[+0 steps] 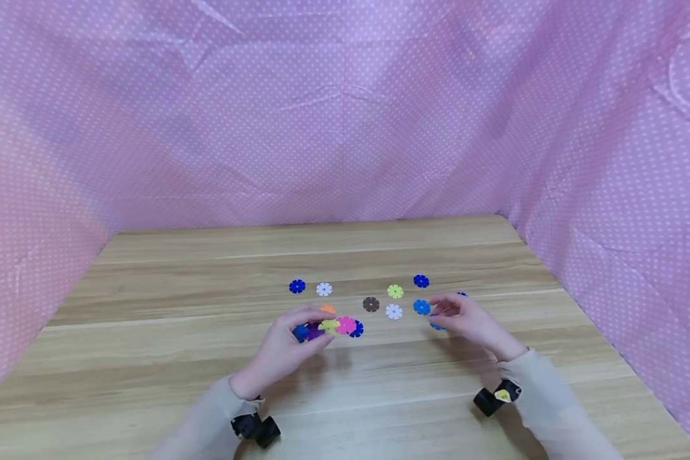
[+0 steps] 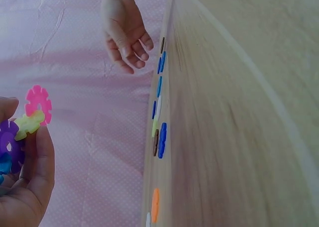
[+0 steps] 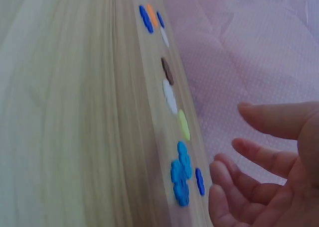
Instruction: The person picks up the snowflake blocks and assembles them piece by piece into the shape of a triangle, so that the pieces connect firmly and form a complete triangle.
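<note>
My left hand [image 1: 278, 351] grips a chain of joined notched plastic discs (snowflake discs) between thumb and fingers, held above the table. In it are a pink disc [image 2: 36, 98] at the free end, a yellow disc [image 2: 30, 125], a purple disc [image 2: 12, 140] and a blue disc [image 2: 4, 162] partly hidden by the palm. My right hand [image 1: 471, 322] hovers at the right with loosely bent fingers and nothing between them. Nearest to it lie a light blue disc [image 1: 421, 307] and another light blue disc [image 1: 437, 326], partly covered by the fingers.
More discs lie flat on the wooden table [image 1: 345, 409]: brown [image 1: 370, 305], white [image 1: 393, 312], yellow-green [image 1: 395, 291], dark blue [image 1: 421, 281], orange [image 1: 327, 309] and others. One dark blue disc [image 1: 358, 329] shows behind the pink one. A pink dotted cloth [image 1: 345, 128] surrounds the table.
</note>
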